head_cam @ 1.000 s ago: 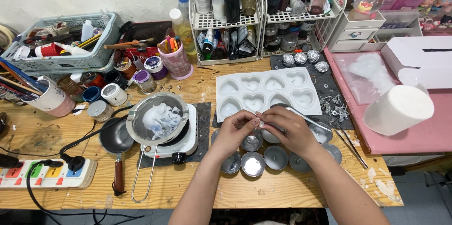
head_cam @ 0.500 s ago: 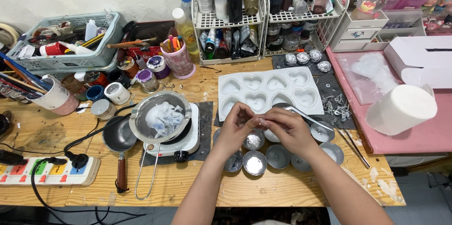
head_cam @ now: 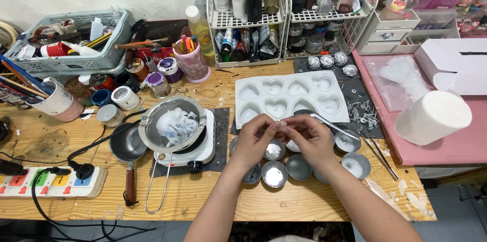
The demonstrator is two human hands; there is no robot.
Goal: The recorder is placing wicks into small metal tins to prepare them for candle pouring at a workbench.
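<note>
My left hand (head_cam: pixel 257 140) and my right hand (head_cam: pixel 309 138) meet above a cluster of several small round metal cups (head_cam: pixel 275 175) near the front of the wooden table (head_cam: pixel 203 201). Fingertips of both hands pinch a tiny pale piece (head_cam: pixel 282 126) between them; what it is I cannot tell. Metal tweezers (head_cam: pixel 329 124) pass under my right hand. Just behind the hands lies a white mould with heart-shaped cavities (head_cam: pixel 289 97). The hands hide some of the cups.
A metal bowl of white wax chunks (head_cam: pixel 173 126) sits on a small white hot plate (head_cam: pixel 198 148), with a dark pan (head_cam: pixel 127 145) and power strip (head_cam: pixel 50 181) to the left. Bottle racks (head_cam: pixel 248 24), a basket (head_cam: pixel 71 44), a pink tray (head_cam: pixel 456 140) and white roll (head_cam: pixel 432 116) surround.
Both hands stay over the cups, fingertips drawn slightly closer together around the small piece. Nothing else on the table has moved.
</note>
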